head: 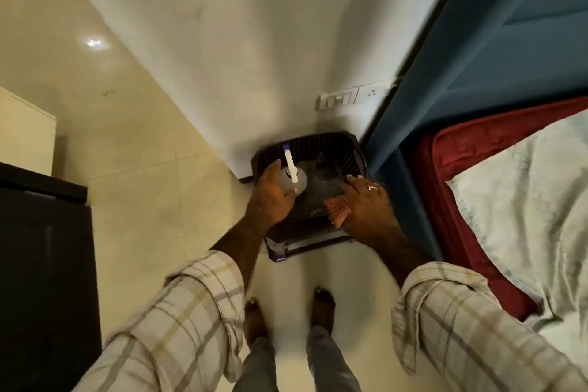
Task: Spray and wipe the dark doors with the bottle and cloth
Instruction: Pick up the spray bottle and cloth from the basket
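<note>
Cream floor [133,143]: one bottle [294,182], one cloth [337,210], two hands.

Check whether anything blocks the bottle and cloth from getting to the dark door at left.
Nothing visible does. Left hand holds the bottle, right hand the cloth, both over the basket. Bare floor lies between them and the dark door.
</note>
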`<state>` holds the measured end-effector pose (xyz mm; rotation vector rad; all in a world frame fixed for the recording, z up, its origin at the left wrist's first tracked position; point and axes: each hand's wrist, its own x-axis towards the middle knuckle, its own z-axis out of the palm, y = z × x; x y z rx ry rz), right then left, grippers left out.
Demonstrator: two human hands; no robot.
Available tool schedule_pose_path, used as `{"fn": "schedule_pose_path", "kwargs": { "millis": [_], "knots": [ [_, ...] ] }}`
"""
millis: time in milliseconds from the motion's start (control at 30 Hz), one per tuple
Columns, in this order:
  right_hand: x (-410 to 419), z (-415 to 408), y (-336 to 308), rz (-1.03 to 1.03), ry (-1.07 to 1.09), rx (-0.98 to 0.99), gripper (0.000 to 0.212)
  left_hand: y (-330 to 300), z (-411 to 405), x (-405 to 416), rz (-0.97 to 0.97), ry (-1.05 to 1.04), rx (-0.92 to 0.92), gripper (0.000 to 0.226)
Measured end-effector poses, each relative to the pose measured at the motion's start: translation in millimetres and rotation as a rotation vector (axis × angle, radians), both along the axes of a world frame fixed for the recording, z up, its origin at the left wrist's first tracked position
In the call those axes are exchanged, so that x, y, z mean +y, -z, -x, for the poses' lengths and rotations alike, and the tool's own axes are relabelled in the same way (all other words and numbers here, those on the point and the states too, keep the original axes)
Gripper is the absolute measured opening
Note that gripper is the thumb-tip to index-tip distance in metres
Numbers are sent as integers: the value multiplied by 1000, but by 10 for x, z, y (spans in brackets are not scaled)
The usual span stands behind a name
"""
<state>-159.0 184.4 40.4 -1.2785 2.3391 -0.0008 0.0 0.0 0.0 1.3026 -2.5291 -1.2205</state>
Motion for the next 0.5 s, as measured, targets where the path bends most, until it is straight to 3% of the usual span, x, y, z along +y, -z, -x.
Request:
{"fn": "schedule_pose_path", "kwargs": {
  "millis": [167,300,500],
  "knots": [
    [-43,85,218,-98,-100,31,61,237,260,-51,-105,-81,9,90],
    [-73,133,246,-148,-186,69,52,355,372,-80,-172,-176,37,87],
    [-70,293,211,-105,-289,82,40,308,498,-44,-93,-223,25,39]
  ]
}}
